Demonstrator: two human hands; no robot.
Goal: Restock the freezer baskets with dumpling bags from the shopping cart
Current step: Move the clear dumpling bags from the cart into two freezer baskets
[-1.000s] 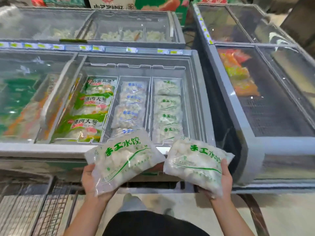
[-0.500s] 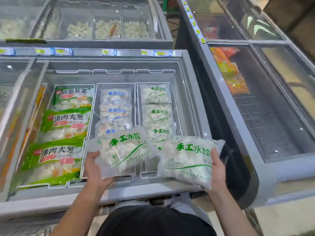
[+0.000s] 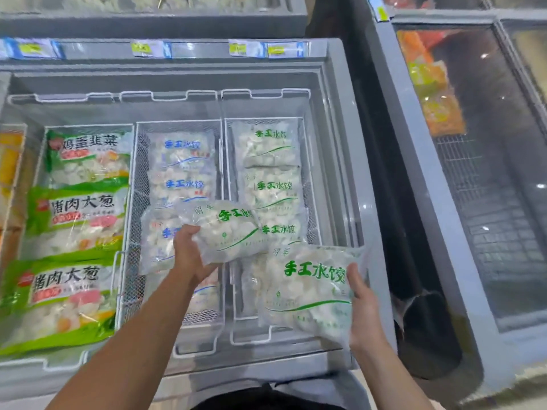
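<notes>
Lowering two green-lettered dumpling bags over the open freezer, the left hand [image 3: 189, 253] grips one bag [image 3: 228, 229] above the divide between the middle basket [image 3: 134, 202] and the right basket [image 3: 309, 179], while the right hand [image 3: 362, 306] clasps the other bag [image 3: 307, 291] over the right basket's near end. Next, I judge, each bag needs laying flat onto the matching green-print stack. Compared with half a second ago, both bags sit farther forward and deeper over the baskets.

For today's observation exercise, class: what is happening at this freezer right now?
A person is restocking an open chest freezer. The left hand holds one green-lettered dumpling bag over the wire baskets, near the middle and right ones. The right hand holds a second matching bag above the right basket's near end. Neither bag is set down yet.
</notes>
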